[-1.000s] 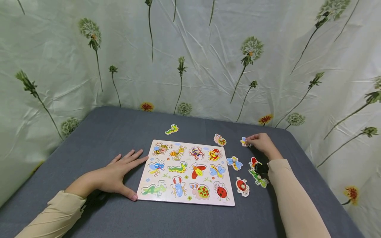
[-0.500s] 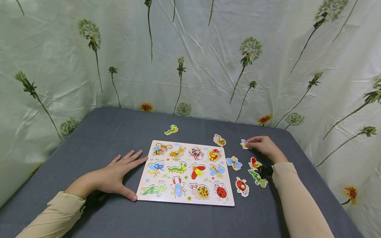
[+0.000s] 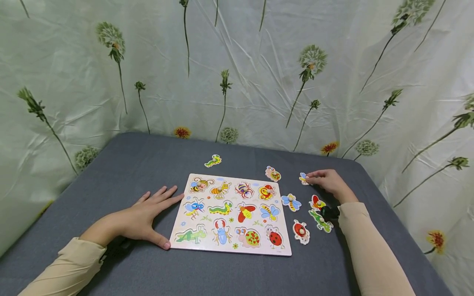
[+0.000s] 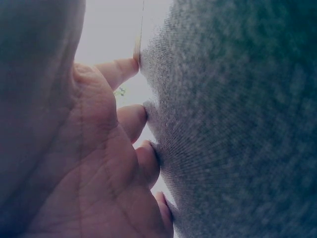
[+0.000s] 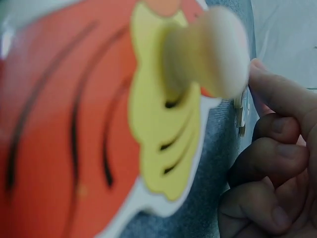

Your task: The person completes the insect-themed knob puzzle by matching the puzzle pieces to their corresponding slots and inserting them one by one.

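My left hand [image 3: 142,216] lies spread on the table at the left of a wooden peg puzzle board [image 3: 237,251], its thumb and a fingertip at the board's edge. In the left wrist view its fingers [image 4: 133,121] extend over the grey cloth. At the back right, my right hand [image 3: 327,183] pinches a small blue-winged insect puzzle piece [image 3: 303,178], mostly covered by the fingertips. Curled fingers [image 5: 270,161] show in the right wrist view, behind a red-and-yellow insect piece [image 5: 106,119] with a wooden knob [image 5: 225,52], which lies below that wrist.
Around the board lie a caterpillar piece [image 3: 212,161], a snail piece [image 3: 273,174], a dragonfly piece [image 3: 291,203], a ladybug piece [image 3: 301,232] and a green grasshopper piece [image 3: 320,222]. Knobbed pieces sit along the board's top row. A floral curtain [image 3: 237,53] hangs behind the table.
My right hand and forearm have shifted slightly nearer and to the right, and the pinched insect piece has moved a little nearer. The left hand and board have stayed in place.
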### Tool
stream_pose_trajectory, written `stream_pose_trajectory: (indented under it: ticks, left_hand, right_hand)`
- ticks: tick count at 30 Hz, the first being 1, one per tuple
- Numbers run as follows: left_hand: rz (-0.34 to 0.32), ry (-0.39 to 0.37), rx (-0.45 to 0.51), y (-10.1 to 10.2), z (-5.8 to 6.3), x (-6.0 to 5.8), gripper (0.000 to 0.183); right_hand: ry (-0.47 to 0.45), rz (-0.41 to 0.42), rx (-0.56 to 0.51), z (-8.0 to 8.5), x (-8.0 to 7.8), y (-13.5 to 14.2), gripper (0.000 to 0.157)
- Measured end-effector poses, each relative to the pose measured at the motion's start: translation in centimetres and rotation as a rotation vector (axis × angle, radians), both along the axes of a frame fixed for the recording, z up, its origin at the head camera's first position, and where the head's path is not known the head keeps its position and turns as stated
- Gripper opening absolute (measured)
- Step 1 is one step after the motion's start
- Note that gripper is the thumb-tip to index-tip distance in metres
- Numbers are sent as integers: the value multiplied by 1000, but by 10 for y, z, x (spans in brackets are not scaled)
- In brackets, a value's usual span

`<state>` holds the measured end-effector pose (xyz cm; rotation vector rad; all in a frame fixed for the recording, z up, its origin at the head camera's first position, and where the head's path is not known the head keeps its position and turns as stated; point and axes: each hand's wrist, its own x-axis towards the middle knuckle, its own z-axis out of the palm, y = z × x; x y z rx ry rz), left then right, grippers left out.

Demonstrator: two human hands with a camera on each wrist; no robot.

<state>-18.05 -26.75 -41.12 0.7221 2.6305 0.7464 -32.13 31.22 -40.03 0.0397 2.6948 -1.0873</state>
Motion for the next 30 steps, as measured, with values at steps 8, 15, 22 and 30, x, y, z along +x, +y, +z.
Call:
stream_pose_trajectory:
  ticks: [8, 15, 22, 30]
  left_hand:
    - [2, -3, 0, -1, -1, 0, 131]
    - [2, 7, -1, -1, -1, 0, 131]
    - [1, 5, -3, -2, -3, -1, 130]
    - [1, 5, 3, -3, -2, -1, 131]
  right_hand:
    - [27, 39, 29, -3, -2, -3, 44]
    - [46, 52, 65, -4, -3, -8, 40]
    - [42, 50, 59, -3, -1, -10, 40]
    - [72, 81, 51, 3, 0, -17, 42]
